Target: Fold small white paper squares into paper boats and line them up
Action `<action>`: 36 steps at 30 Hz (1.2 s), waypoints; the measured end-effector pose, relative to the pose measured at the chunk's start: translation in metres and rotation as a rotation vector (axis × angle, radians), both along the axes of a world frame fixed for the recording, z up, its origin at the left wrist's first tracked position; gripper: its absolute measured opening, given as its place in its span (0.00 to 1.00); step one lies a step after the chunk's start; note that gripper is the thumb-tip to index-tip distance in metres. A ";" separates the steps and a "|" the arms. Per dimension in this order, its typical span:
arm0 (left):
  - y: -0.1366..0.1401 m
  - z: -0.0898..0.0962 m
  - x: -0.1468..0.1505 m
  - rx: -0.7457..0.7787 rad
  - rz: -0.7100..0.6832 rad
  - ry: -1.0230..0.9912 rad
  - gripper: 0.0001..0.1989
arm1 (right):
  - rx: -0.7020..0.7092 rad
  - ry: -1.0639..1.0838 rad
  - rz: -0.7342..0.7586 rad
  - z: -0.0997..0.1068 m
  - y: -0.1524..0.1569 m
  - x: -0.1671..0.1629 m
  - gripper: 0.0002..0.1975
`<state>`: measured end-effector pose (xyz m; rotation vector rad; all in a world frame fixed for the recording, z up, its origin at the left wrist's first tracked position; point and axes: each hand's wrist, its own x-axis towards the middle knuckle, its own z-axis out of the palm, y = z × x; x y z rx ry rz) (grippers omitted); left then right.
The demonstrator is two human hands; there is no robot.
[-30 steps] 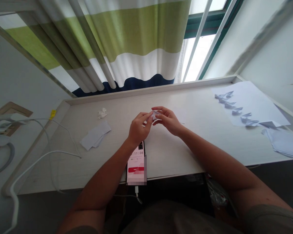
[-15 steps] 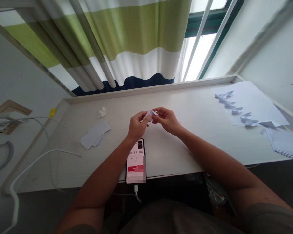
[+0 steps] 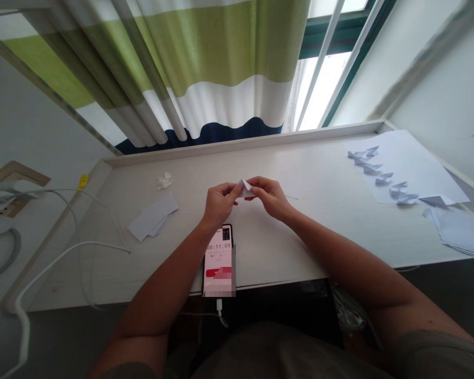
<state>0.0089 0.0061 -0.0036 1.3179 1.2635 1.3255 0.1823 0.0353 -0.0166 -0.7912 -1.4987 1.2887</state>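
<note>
Between my two hands, above the middle of the desk, is a small folded piece of white paper (image 3: 245, 188) with a pointed top. My left hand (image 3: 220, 200) pinches its left side, thumb in front. On the right side, my right hand (image 3: 272, 196) pinches it with thumb and fingers. The fingertips behind the paper are partly hidden. Several folded paper shapes (image 3: 384, 178) stand in a slanting row at the right, on and beside a large white sheet (image 3: 422, 163).
A phone (image 3: 218, 263) showing a timer lies at the desk's front edge, with a cable plugged in. Paper slips (image 3: 153, 217) and a crumpled tissue (image 3: 165, 181) lie at left. A paper stack (image 3: 460, 231) sits at right. A white cable (image 3: 75, 247) crosses the left side.
My fingers have closed in around the paper, and its visible face has turned and looks narrower. My right fingers have flattened slightly. The phone's timer has advanced by one second.
</note>
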 end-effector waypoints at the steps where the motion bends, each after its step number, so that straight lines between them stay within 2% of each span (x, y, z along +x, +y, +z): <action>1: 0.000 0.001 0.000 -0.007 0.001 -0.008 0.23 | -0.011 0.014 -0.002 0.001 0.001 0.001 0.19; 8: -0.004 0.004 0.003 -0.101 -0.053 -0.104 0.25 | -0.047 0.021 -0.011 0.002 0.007 0.005 0.24; 14: -0.004 0.003 0.004 -0.080 -0.010 -0.082 0.26 | -0.074 0.047 -0.004 0.004 0.007 0.007 0.23; 20: -0.002 -0.004 0.005 -0.086 -0.026 -0.058 0.25 | -0.046 -0.053 -0.022 0.005 0.008 0.007 0.22; 24: -0.001 -0.004 0.002 -0.100 -0.060 -0.055 0.24 | -0.039 -0.069 -0.004 0.007 0.008 0.009 0.25; 31: 0.000 -0.007 0.003 -0.001 0.010 -0.006 0.23 | -0.096 -0.045 0.050 0.011 0.010 0.010 0.29; 36: 0.000 -0.004 0.002 -0.079 -0.058 0.005 0.20 | -0.095 -0.083 0.019 0.009 0.012 0.012 0.30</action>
